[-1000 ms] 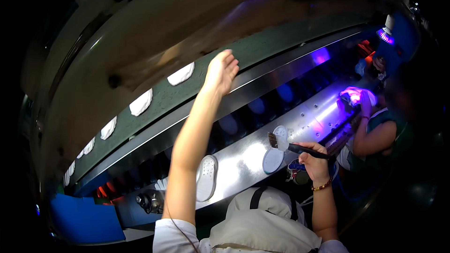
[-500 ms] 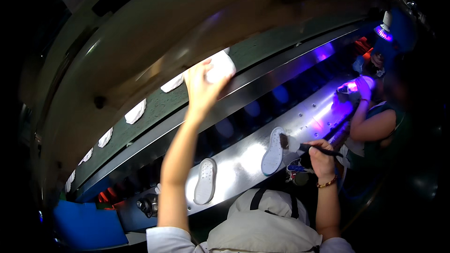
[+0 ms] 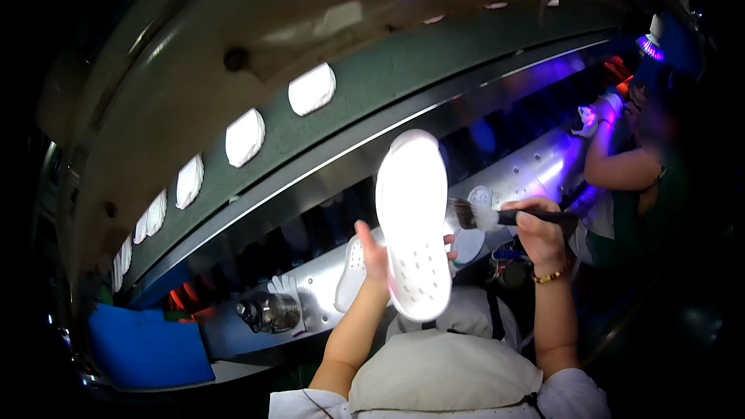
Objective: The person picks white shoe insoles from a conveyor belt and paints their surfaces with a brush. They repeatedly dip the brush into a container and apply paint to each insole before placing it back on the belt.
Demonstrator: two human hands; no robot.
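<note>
My left hand point(image 3: 375, 257) holds a large white shoe sole point(image 3: 415, 217) upright in front of me, gripping its edges. Dimples show at the sole's lower end; strong light washes out its upper part. In my right hand point(image 3: 537, 237) is a black-handled brush point(image 3: 508, 218), its dark bristle tip close to the sole's right edge; whether they touch I cannot tell. Behind the held sole, two pale perforated soles lie on the metal ledge: a left one point(image 3: 351, 275), partly covered by my left hand, and a right one point(image 3: 468, 244), partly covered by the brush.
Beyond the ledge point(image 3: 317, 295), a green conveyor belt point(image 3: 357, 81) carries several white pieces under a curved hood. A dark metal pot point(image 3: 270, 313) and a pale glove point(image 3: 284, 285) are at left, near a blue panel point(image 3: 147, 345). At right a co-worker's hands handle a shoe near a purple lamp point(image 3: 653, 40).
My left hand has come back from the belt with the white sole, now held before me. The brush stays in my right hand, a little higher. The co-worker's hands have shifted.
</note>
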